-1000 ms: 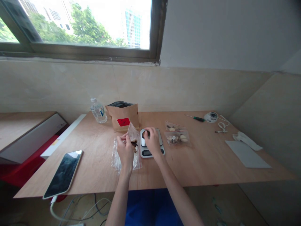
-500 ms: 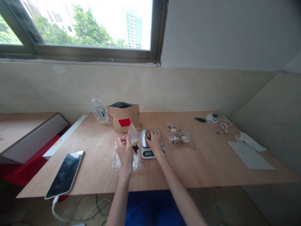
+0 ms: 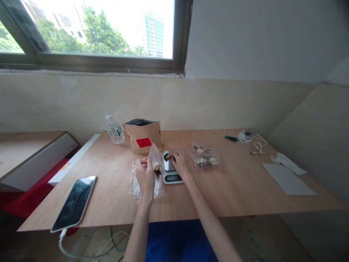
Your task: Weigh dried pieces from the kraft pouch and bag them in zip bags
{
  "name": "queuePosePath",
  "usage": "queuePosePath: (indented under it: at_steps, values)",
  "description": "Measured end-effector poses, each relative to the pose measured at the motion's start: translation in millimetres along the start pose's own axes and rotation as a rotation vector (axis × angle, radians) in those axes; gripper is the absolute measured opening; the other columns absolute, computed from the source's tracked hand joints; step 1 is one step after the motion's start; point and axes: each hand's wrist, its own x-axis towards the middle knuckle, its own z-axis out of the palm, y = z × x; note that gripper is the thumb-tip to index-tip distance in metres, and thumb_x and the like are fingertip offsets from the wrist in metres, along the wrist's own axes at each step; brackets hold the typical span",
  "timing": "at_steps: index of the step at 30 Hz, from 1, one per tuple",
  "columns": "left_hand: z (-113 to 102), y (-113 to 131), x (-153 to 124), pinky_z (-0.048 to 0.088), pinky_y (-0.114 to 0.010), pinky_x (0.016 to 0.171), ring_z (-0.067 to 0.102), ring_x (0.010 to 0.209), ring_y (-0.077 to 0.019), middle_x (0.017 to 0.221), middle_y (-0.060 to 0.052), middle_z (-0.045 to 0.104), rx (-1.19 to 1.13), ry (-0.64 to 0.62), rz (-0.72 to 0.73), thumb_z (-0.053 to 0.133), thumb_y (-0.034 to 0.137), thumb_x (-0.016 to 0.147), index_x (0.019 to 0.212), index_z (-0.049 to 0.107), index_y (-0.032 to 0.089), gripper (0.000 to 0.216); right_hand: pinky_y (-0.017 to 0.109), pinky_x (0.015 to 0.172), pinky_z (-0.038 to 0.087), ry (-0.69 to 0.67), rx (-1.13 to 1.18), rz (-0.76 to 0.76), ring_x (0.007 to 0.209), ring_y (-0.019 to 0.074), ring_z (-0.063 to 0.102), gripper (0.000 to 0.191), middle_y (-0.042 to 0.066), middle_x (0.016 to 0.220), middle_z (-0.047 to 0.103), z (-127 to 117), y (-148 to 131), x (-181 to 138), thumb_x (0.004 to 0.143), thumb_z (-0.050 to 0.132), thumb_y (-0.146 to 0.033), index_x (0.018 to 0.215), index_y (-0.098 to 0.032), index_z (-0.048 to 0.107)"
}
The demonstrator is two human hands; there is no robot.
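Note:
My left hand (image 3: 145, 174) pinches the rim of a clear plastic bag (image 3: 155, 160), holding it upright above the wooden table (image 3: 240, 185); a couple of brown pieces sit inside it. My right hand (image 3: 180, 163) rests over a small kitchen scale (image 3: 171, 171), its fingertips on a dark brown piece (image 3: 168, 157) lying on the steel platform. I cannot tell whether that piece is lifted or just touched. More flat clear bags lie under the held one.
A brown paper pouch (image 3: 142, 136) with a red label stands open behind the scale, a water bottle (image 3: 113, 129) to its left. Two filled clear bags (image 3: 205, 157) lie right of the scale. A phone (image 3: 74, 201) lies near the left front edge. A screwdriver (image 3: 226, 137) and grey sheet (image 3: 288, 178) lie far right.
My right hand slid from the middle of the scale platform toward its left side, fingers now on the dark piece. My left hand and the bag stayed put.

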Motion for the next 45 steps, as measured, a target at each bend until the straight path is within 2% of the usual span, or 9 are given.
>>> queuePosePath:
  at_steps: [8,14,17,21,27,32,36,40,45]
  values:
    - [0,1,-1,0.049,-0.032,0.069,0.063,0.078,-0.0193,0.084,-0.004,0.065,-0.003,-0.014,-0.005,0.051,0.039,0.08,0.074,0.048,0.02,0.02,0.029,0.078,0.036,-0.095,-0.061,-0.066,0.089,0.0193,0.057,0.032,0.006,0.096,0.061,-11,-10,-1,0.089,0.049,-0.026,0.12,-0.031,0.057]
    - [-2,4,-1,0.047,-0.03,0.067,0.063,0.075,-0.0193,0.081,-0.003,0.065,0.026,-0.016,0.001,0.05,0.039,0.081,0.074,0.048,0.021,0.019,0.03,0.08,0.036,-0.099,-0.058,-0.08,0.088,0.0192,0.058,0.02,0.007,0.093,0.063,-20,-16,1,0.089,0.051,-0.031,0.1,-0.025,0.066]
    - [-2,8,-1,0.046,-0.029,0.065,0.062,0.07,-0.0179,0.083,-0.004,0.066,0.042,-0.004,0.013,0.05,0.037,0.08,0.071,0.048,0.02,0.019,0.029,0.078,0.038,-0.007,0.144,-0.034,0.084,0.0177,0.059,0.021,0.006,0.09,0.064,-34,-22,-2,0.089,0.049,-0.033,0.095,-0.022,0.067]
    - [-1,12,-3,0.044,-0.029,0.067,0.062,0.072,-0.0184,0.083,-0.004,0.066,0.07,0.004,-0.001,0.051,0.036,0.078,0.069,0.049,0.02,0.018,0.023,0.067,0.042,0.158,0.652,0.044,0.074,0.0142,0.057,0.027,0.004,0.085,0.065,-64,-41,-7,0.087,0.048,-0.038,0.094,-0.018,0.065]
    - [0,16,-4,0.043,-0.032,0.07,0.061,0.076,-0.0217,0.075,-0.004,0.065,0.125,0.026,-0.017,0.051,0.036,0.076,0.066,0.051,0.021,0.018,0.021,0.062,0.043,0.017,0.863,0.001,0.069,0.0129,0.056,0.026,0.0,0.079,0.065,-97,-67,-12,0.083,0.051,-0.039,0.092,-0.02,0.066]
    - [-1,18,-3,0.042,-0.035,0.076,0.061,0.082,-0.0235,0.08,-0.004,0.066,0.188,0.03,-0.04,0.05,0.038,0.076,0.068,0.053,0.021,0.019,0.022,0.06,0.044,0.061,0.998,0.124,0.067,0.0128,0.056,0.032,0.0,0.077,0.06,-90,-67,-10,0.087,0.041,-0.043,0.098,-0.02,0.061]
    - [-2,19,-4,0.043,-0.035,0.078,0.062,0.083,-0.0231,0.081,-0.003,0.067,0.171,0.011,-0.045,0.051,0.038,0.077,0.069,0.053,0.021,0.019,0.02,0.047,0.04,-0.053,1.281,0.235,0.049,0.0095,0.045,0.033,-0.005,0.064,0.045,-84,-71,-6,0.09,0.029,-0.039,0.105,-0.021,0.052]
    - [0,19,-6,0.045,-0.036,0.075,0.063,0.08,-0.0232,0.081,-0.004,0.066,0.153,-0.02,-0.039,0.051,0.039,0.077,0.071,0.054,0.02,0.02,0.02,0.057,0.046,-0.034,1.308,0.163,0.058,0.0094,0.05,0.032,-0.004,0.07,0.047,-80,-79,-2,0.091,0.03,-0.041,0.111,-0.022,0.045]
    - [0,18,-8,0.049,-0.033,0.062,0.063,0.069,-0.0209,0.074,-0.004,0.064,0.075,-0.054,-0.054,0.052,0.04,0.076,0.073,0.057,0.019,0.022,0.03,0.089,0.044,0.062,1.06,-0.05,0.094,0.0136,0.055,0.036,0.006,0.101,0.053,-69,-83,0,0.093,0.032,-0.036,0.125,-0.021,0.037]
